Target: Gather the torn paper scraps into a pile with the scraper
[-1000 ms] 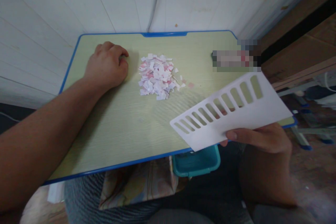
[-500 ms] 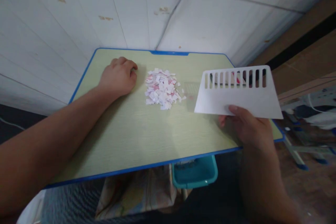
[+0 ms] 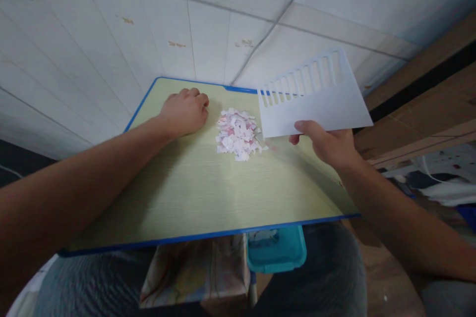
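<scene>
A heap of small torn paper scraps (image 3: 238,133), white with some pink, lies in the middle of the pale green tabletop (image 3: 208,193). To the left of the heap, my left hand (image 3: 188,110) rests on the table with its fingers curled in and nothing visible in them. My right hand (image 3: 327,143) grips a white slotted plastic scraper (image 3: 316,101) by its lower edge, thumb on top and fingers underneath. The scraper is held tilted above the table's right side, its slotted end pointing up toward the wall. Its left corner is close to the heap's right edge.
A white panelled wall (image 3: 208,39) with a cable (image 3: 275,22) runs behind the blue-edged table. Below the front edge hangs or stands a teal bin (image 3: 277,252) with scraps inside, beside a patterned box-like object (image 3: 197,272). Brown boards (image 3: 420,109) stand at right.
My right hand has lifted the scraper and moved it left toward the paper heap, tilting its right end upward. My left hand stays by the heap, fingers more closed. The view has shifted.
</scene>
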Motion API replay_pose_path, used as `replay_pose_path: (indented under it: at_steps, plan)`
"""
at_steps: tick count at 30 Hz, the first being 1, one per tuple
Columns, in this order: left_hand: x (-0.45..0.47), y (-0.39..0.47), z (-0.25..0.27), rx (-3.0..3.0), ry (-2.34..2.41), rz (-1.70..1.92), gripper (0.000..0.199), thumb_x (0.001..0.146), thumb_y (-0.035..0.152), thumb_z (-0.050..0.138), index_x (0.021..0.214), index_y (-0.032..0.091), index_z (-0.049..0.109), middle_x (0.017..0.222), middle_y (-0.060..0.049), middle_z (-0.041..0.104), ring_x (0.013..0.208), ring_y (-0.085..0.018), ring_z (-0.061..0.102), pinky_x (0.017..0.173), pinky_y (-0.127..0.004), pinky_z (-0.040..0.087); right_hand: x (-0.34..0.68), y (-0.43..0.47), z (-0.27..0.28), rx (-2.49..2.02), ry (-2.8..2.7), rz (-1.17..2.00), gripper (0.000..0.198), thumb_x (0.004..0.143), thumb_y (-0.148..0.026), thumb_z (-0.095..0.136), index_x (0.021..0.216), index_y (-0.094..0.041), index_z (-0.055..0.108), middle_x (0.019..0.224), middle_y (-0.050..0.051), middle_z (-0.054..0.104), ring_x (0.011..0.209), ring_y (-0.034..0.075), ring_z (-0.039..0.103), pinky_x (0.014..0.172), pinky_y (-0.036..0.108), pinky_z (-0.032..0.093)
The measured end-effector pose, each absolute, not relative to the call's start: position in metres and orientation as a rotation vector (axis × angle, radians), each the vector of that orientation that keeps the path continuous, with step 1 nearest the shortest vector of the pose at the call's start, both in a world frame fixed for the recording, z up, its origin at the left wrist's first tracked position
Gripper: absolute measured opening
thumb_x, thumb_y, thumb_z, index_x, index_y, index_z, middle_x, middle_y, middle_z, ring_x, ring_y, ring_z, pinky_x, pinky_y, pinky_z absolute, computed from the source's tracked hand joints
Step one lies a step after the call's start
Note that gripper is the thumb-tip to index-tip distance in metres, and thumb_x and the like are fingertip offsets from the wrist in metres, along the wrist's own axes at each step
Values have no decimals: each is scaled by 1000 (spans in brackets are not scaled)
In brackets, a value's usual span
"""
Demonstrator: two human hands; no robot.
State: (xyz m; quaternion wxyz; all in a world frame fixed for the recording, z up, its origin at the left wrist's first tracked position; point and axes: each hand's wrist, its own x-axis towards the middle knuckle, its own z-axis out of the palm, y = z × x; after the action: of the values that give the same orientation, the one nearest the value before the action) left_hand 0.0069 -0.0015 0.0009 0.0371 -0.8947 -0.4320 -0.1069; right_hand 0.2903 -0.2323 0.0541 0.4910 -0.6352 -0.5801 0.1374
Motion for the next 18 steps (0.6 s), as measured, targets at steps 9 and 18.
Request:
replay_pose_path:
  at_steps: [9, 18]
  plan:
    - [11, 15, -10, -2736, -1347, -525, 51, 104, 28, 54, 147, 20, 78, 149, -17, 75, 143, -42, 67, 120, -53, 53, 313, -267, 23, -1620, -1276, 411, 34, 92, -42, 74, 59, -33, 72, 63, 2, 72, 66, 28, 68, 74, 46, 60]
    - [10, 21, -15, -2761, -1305, -568, 45, 105, 29, 53, 137, 20, 83, 142, -19, 76, 137, -44, 67, 115, -58, 55, 306, -295, 20, -1743, -1264, 439, 36, 97, -47, 77, 64, -32, 76, 69, 5, 78, 71, 30, 73, 79, 45, 64]
